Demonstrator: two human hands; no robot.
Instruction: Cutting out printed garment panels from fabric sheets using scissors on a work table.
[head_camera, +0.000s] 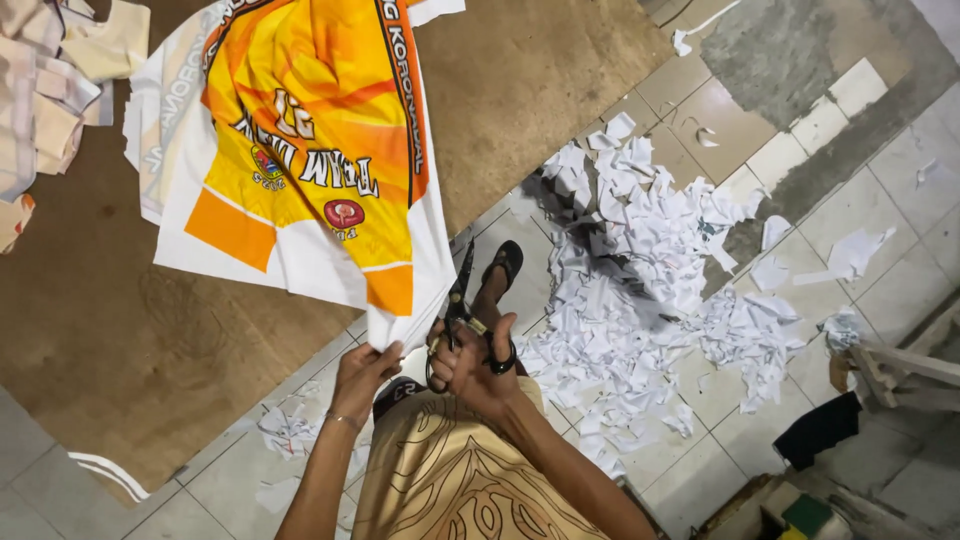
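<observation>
A stack of printed sheets (310, 150), orange and yellow with white borders, lies on a brown board (110, 330) and hangs over its edge toward me. My left hand (362, 368) pinches the sheets' near white corner. My right hand (478, 365) grips black scissors (458, 300), whose blades point up along the sheets' right edge, next to the white border.
A large heap of white paper scraps (640, 270) covers the tiled floor to the right. My sandalled foot (497, 275) shows below the scissors. Folded cloths (50, 80) lie at the board's top left. A wooden frame (900, 370) and dark cloth (820, 430) sit at right.
</observation>
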